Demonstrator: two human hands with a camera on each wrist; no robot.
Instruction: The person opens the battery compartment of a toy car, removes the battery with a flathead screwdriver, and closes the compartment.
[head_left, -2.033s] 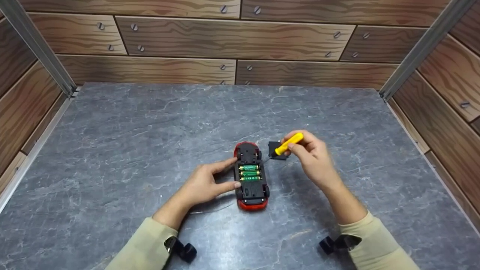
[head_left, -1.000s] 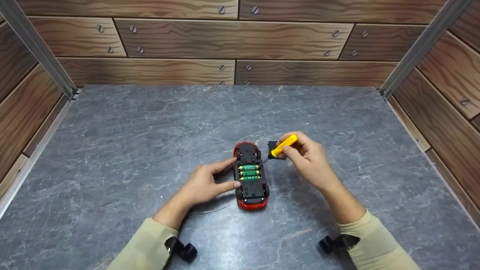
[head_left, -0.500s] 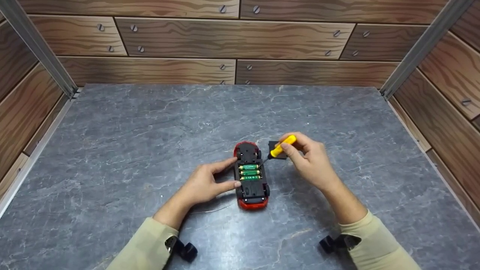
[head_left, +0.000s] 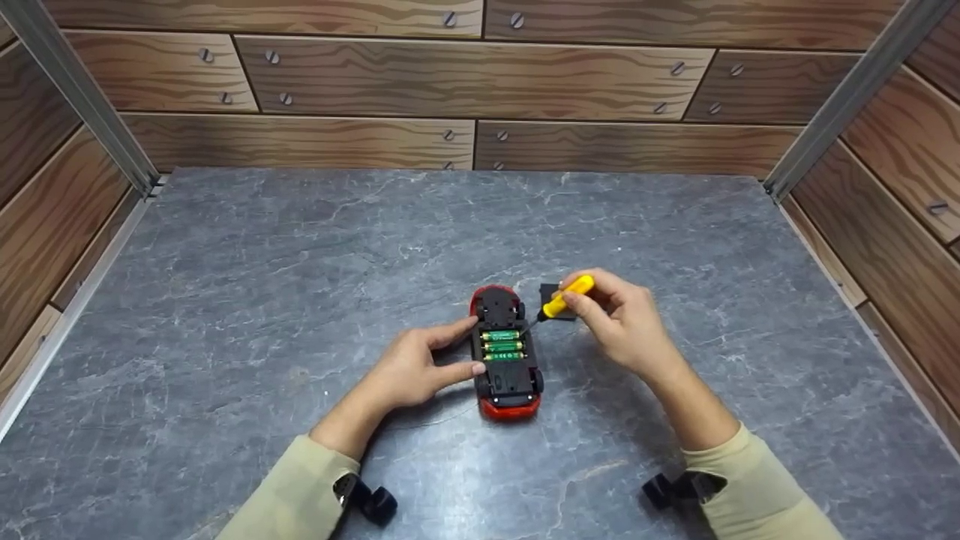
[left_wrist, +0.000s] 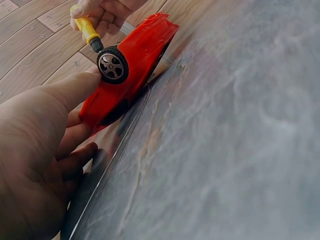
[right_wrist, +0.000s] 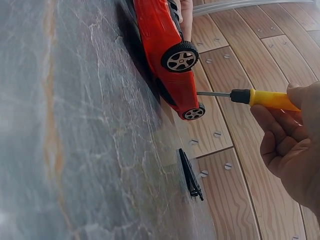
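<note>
A red toy car (head_left: 510, 412) lies upside down on the grey tabletop, its black underside facing up. Several green batteries (head_left: 502, 346) fill its uncovered battery compartment. My left hand (head_left: 416, 367) holds the car's left side, with thumb and fingers against the body; the left wrist view shows the thumb by a wheel (left_wrist: 113, 66). My right hand (head_left: 626, 319) pinches a yellow-handled screwdriver (head_left: 568, 297) and slants it down leftward. Its tip reaches the compartment's upper right corner; exact contact cannot be made out. Just right of the car lies a black battery cover (head_left: 549, 294), partly hidden by the right hand.
Wood-patterned panels (head_left: 480, 79) wall the table at the back and sides, with metal posts (head_left: 832, 112) at the corners. A dark camera mount (head_left: 367, 499) sits on the left wrist, another (head_left: 679, 487) on the right.
Two seconds ago the screwdriver tip was right of the car; it has since moved left onto the compartment's edge and stays there. The left hand and car hold their place.
</note>
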